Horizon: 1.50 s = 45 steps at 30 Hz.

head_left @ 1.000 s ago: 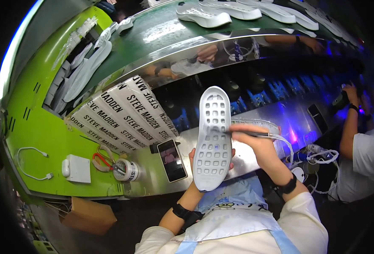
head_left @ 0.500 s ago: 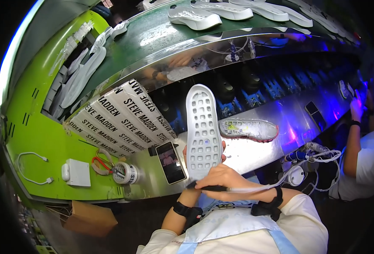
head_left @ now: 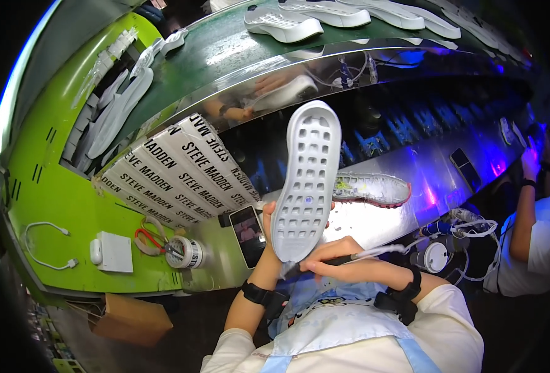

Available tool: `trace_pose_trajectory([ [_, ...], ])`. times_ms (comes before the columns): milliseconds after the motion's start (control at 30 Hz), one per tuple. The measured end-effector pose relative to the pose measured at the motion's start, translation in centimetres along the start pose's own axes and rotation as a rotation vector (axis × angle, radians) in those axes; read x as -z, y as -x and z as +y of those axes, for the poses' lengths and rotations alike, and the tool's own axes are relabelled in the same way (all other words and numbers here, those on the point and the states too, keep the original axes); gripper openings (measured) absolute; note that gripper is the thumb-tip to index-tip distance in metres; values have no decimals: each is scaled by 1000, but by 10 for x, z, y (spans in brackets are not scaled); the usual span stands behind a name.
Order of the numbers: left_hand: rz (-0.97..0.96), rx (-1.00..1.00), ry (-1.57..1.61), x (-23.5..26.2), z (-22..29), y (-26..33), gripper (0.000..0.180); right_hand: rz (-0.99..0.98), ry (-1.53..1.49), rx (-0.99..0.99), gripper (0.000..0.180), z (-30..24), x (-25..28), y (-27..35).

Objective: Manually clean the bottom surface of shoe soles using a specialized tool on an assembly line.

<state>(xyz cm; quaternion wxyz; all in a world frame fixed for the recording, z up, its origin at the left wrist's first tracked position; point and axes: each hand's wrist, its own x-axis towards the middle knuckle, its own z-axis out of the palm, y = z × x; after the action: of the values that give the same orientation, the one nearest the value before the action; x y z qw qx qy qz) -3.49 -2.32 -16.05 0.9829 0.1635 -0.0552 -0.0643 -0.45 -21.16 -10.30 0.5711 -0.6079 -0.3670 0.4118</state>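
Note:
A white shoe sole [head_left: 308, 180], its inside a grid of square hollows, stands tilted up in front of me. My left hand [head_left: 267, 217] grips it from behind and along the sides, with most of the fingers hidden. In my right hand [head_left: 340, 264] is a dark-handled brush [head_left: 287, 269], its tip close to the sole's lower end; I cannot tell whether they touch. A pale hose [head_left: 381, 251] trails from the brush's back end. Beyond the sole, another sole [head_left: 377, 190] with a reddish edge and a wet-looking inside lies on the metal bench [head_left: 368, 225], partly covered.
A phone [head_left: 248, 233] and a white tub [head_left: 191, 253] lie left of my hands, beside orange-handled scissors [head_left: 147, 236]. A printed box [head_left: 181, 177] stands behind them. White soles [head_left: 284, 26] line the green belt [head_left: 225, 56]. A co-worker's arm [head_left: 522, 211] is at right.
The sole has risen and tilted to the right in my left hand. My right hand has shifted slightly right with the brush. The sole on the bench is now more covered.

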Motion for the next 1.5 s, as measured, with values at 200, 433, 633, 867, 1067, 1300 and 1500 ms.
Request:
trace_pose_trajectory([
  [200,28,117,78,0,7,-8,98,34,-46,40,20,3,10,-8],
  [433,98,213,-94,3,18,-10,83,-67,73,121,19,-26,27,-12],
  [633,234,446,-261,-9,20,-20,78,-62,91,63,13,-45,38,-8],
  [867,552,570,-529,-43,24,-25,54,-139,324,222,12,-38,54,-2],
  [1067,618,628,-717,-55,25,-19,52,-257,556,219,14,-13,78,8],
  [1300,479,612,-817,-64,28,-13,61,-62,499,266,14,12,102,29],
  [1500,407,297,-179,-15,1,20,69,714,332,353,13,-23,107,30],
])
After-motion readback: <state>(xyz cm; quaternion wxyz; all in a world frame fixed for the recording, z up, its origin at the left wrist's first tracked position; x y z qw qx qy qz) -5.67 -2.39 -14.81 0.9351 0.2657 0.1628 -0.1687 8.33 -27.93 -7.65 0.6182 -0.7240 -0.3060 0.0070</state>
